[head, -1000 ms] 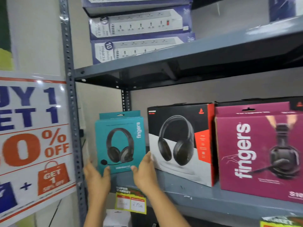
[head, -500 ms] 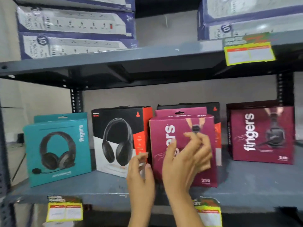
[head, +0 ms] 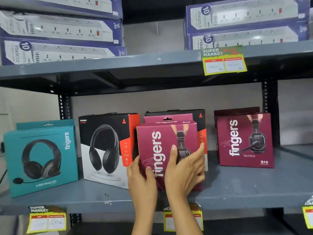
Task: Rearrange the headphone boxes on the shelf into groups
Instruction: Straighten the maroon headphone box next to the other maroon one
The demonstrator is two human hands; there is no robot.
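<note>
Both hands are on the near maroon box (head: 166, 150), which stands toward the shelf's (head: 237, 189) front edge, in front of a black-and-red box (head: 201, 121): the left hand (head: 142, 180) is wrapped round its lower left corner and the right hand (head: 184, 172) lies with fingers spread over its face, fingertips curled round the right edge. Since its twin, the other maroon box (head: 244, 140), stands apart toward the right end, I'd say lift it clear rather than drag it. Keep it upright and set it down just beside the twin without knocking the neighbouring black box (head: 108, 146).
</note>
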